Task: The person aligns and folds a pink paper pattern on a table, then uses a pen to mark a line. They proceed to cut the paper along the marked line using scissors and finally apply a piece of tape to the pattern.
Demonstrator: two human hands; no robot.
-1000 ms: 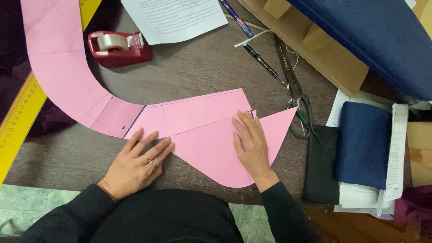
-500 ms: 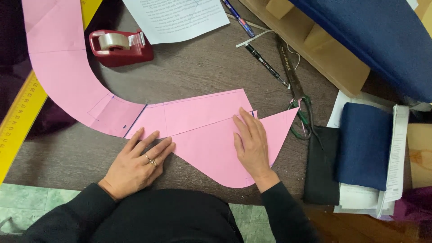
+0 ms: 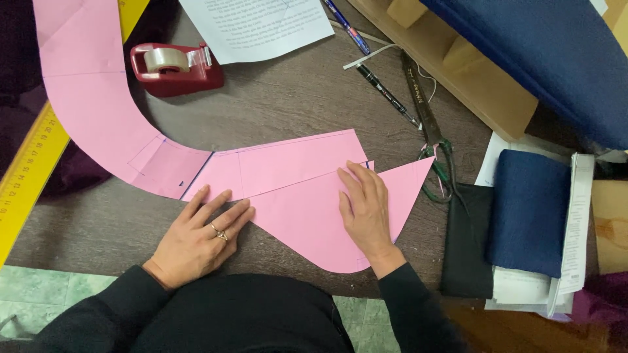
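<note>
Left hand (image 3: 199, 238) flat on the tabletop (image 3: 288, 108), fingers spread, fingertips resting on the near edge of the pink paper (image 3: 294, 189); ring on one finger. Right hand (image 3: 364, 208) flat too, fingers close together, pressing down on the folded pointed part of the paper. Nothing pinched or gripped by either hand. Paper lying in the middle of the tabletop, a long curved band sweeping from the far left corner round toward the centre, ending under the hands in a straight-edged panel and a rounded flap with a sharp tip pointing right. Faint pencil lines and creases across the band. Red tape dispenser (image 3: 175, 67) inside the curve, just beside the band, apart from both hands. Yellow ruler (image 3: 29, 163) along the left edge, partly under the paper. Printed white sheet (image 3: 261, 26) at the far side. Black pen (image 3: 386, 91) and blue pen (image 3: 348, 26) right of that sheet. Scissors (image 3: 435, 150) with green handles just beyond the paper's tip, near the right hand. Folded navy fabric (image 3: 530, 209) on a stack of white papers (image 3: 575, 222) at the right, black cloth (image 3: 468, 242) beside it. Larger navy fabric (image 3: 543, 59) over cardboard (image 3: 471, 85) at the far right. Black sleeves on both arms.
</note>
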